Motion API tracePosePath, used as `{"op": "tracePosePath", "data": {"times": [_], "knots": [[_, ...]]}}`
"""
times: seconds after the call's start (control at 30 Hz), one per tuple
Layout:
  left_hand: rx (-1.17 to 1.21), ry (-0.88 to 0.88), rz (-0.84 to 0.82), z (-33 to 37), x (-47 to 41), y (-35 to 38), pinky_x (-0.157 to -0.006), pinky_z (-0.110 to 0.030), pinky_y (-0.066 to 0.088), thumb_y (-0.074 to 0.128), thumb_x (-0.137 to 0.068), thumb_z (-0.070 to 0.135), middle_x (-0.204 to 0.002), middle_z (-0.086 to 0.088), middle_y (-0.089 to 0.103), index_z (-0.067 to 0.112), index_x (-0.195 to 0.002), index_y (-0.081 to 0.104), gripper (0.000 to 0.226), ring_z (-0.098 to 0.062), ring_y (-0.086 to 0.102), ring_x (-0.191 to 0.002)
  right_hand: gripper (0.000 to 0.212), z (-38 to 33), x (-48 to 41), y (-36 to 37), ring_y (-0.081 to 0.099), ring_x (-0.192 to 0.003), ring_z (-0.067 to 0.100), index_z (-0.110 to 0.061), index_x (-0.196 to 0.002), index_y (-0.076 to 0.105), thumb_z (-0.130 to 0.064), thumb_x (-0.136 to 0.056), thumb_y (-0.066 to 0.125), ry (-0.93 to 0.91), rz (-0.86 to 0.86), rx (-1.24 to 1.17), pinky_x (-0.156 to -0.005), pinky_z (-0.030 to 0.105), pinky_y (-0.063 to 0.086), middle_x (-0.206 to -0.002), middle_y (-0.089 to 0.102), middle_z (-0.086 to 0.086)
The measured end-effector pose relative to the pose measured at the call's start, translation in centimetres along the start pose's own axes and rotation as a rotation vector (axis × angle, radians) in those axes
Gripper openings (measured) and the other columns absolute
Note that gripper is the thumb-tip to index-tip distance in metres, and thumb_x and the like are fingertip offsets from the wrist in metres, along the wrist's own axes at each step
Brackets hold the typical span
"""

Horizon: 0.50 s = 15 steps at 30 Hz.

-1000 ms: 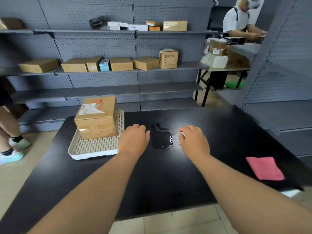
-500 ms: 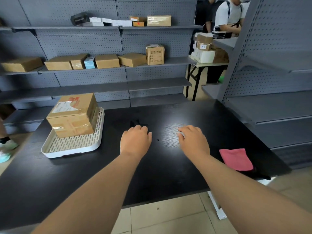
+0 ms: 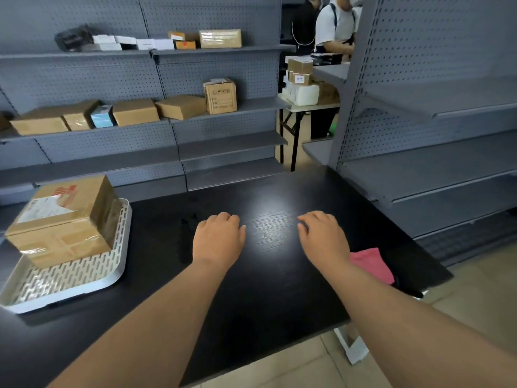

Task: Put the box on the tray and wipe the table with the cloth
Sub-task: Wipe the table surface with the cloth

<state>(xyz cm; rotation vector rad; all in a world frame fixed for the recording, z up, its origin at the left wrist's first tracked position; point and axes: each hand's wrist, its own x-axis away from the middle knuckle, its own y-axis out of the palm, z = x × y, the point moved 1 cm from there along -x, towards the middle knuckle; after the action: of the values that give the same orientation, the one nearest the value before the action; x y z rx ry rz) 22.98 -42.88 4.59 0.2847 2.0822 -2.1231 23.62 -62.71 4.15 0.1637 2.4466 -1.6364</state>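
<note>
A taped cardboard box (image 3: 64, 219) with a white label stands on the white slotted tray (image 3: 70, 278) at the left of the black table (image 3: 265, 289). My left hand (image 3: 218, 239) and my right hand (image 3: 321, 236) are over the middle of the table, palms down, fingers loosely curled, holding nothing. The pink cloth (image 3: 369, 264) lies folded near the table's right front corner, just right of my right wrist, which hides part of it. A faint dark wet patch (image 3: 187, 222) shows left of my left hand.
Grey pegboard shelves (image 3: 223, 107) with several cardboard boxes stand behind the table. Another grey shelf unit (image 3: 433, 163) runs close along the table's right side. Two people stand at a folding table (image 3: 307, 107) at the back right.
The view has swung right, so the tray and box sit further left in frame. Both hands stay over the table's middle. The cloth now lies close to my right wrist.
</note>
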Motion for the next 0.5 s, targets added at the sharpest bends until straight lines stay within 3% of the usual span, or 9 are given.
{"op": "tracePosePath", "data": {"times": [0.23, 0.5], "knots": [[0.001, 0.012, -0.007, 5.9, -1.8, 1.4, -0.089, -0.033, 0.044, 0.034, -0.099, 0.037, -0.116, 0.0, 0.063, 0.018, -0.119, 0.059, 0.037, -0.02, 0.058, -0.106, 0.032, 6.0, -1.5, -1.0, 0.045, -0.12, 0.022, -0.016, -0.124, 0.057, -0.025, -0.097, 0.042, 0.002, -0.015, -0.016, -0.095, 0.036, 0.043, -0.127, 0.056, 0.001], [0.011, -0.052, -0.056, 17.5, -3.8, 3.8, -0.093, -0.033, 0.042, 0.034, -0.099, 0.038, -0.123, 0.001, 0.06, 0.019, -0.125, 0.054, 0.038, -0.019, 0.056, -0.112, 0.032, 17.7, -4.2, -4.0, 0.046, -0.118, 0.017, -0.018, -0.126, 0.057, -0.024, -0.097, 0.044, -0.047, -0.008, -0.05, -0.092, 0.031, 0.043, -0.126, 0.056, 0.0]]}}
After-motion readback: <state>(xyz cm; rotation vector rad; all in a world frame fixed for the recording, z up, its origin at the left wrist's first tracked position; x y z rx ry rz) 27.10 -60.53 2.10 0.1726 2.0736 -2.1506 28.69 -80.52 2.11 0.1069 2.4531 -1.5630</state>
